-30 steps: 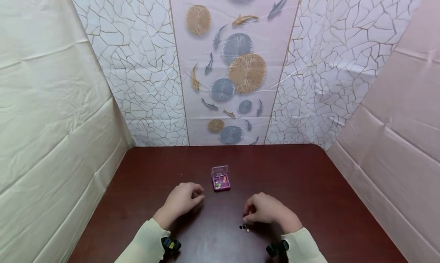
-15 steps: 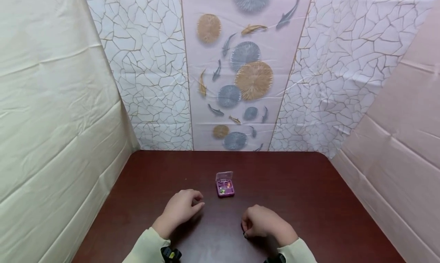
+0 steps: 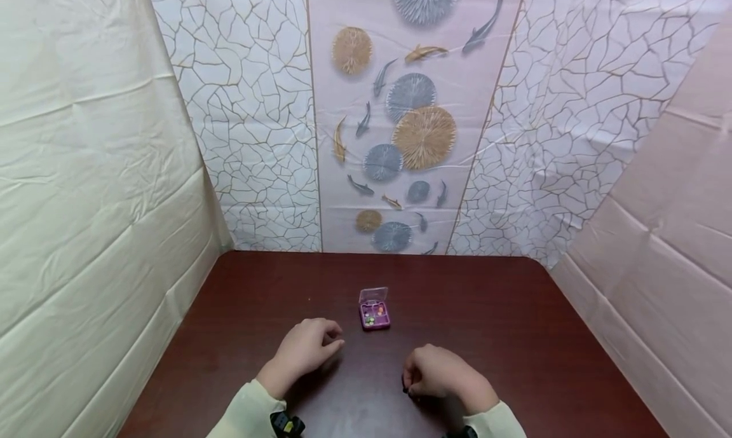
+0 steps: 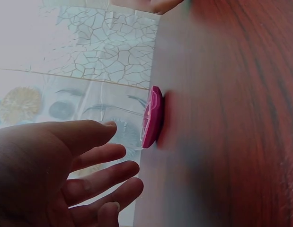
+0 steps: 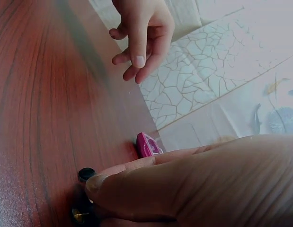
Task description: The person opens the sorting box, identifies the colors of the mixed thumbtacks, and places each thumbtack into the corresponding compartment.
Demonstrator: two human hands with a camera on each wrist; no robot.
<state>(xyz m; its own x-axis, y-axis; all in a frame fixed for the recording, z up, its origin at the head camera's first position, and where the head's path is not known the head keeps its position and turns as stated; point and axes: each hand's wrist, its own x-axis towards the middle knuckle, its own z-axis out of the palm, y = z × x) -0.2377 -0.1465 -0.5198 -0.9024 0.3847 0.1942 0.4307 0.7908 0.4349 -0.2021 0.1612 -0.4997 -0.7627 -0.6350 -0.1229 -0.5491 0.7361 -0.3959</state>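
Observation:
My right hand (image 3: 440, 371) is low over the table, fingers curled. In the right wrist view its thumb and fingertips pinch a small black disc-like piece (image 5: 86, 174) at the tabletop. Another black piece with a gold-coloured middle (image 5: 81, 215) lies just below the thumb; the fingers partly hide it. My left hand (image 3: 305, 349) hovers near the table, fingers loosely bent and nothing in them. Beyond both hands stands a small purple compartment box (image 3: 374, 322), its clear lid (image 3: 373, 294) raised. Tiny green and orange bits sit in some compartments.
The dark red-brown table (image 3: 486, 304) has rounded far corners. Patterned cloth (image 3: 263, 139) hangs behind it, with pale cloth walls (image 3: 103, 234) at both sides. A black wrist device (image 3: 287, 424) sits on the left sleeve.
The head view has tilted up slightly, so the scene sits lower. My right fingertips have come down onto the small black pieces, which they now mostly cover. The left hand stays nearly still.

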